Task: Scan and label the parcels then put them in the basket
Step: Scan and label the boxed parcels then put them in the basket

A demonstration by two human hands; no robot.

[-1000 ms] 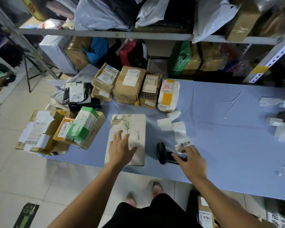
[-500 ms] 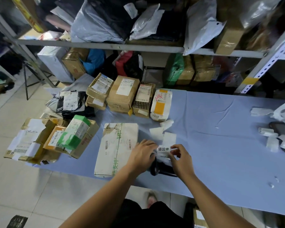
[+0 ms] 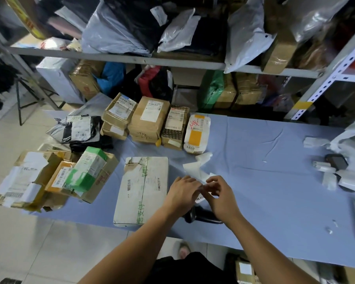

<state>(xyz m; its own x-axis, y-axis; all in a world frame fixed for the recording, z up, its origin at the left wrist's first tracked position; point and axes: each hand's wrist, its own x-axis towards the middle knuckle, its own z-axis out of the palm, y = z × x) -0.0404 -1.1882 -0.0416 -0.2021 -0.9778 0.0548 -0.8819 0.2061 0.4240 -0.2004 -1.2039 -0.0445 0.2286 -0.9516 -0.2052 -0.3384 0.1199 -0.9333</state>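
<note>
A flat white parcel [image 3: 141, 189] with green tape lies on the blue table [image 3: 275, 197] in front of me. Just right of it, my left hand [image 3: 182, 194] and my right hand [image 3: 221, 196] meet over a strip of white labels [image 3: 197, 169]. Both pinch a printed label [image 3: 200, 198] at the strip's near end. The black scanner [image 3: 201, 217] lies on the table under my hands, partly hidden. A row of taped parcels [image 3: 152, 121] stands at the table's back left.
Several boxes, one with a green and white carton [image 3: 86, 171] on top, hang over the table's left edge. Loose label scraps and a dark device [image 3: 336, 162] lie at the right. Shelves [image 3: 172, 64] packed with bags and boxes stand behind the table.
My left hand left the flat parcel and moved right to join my right hand. My right hand let go of the scanner, and both now pinch the label.
</note>
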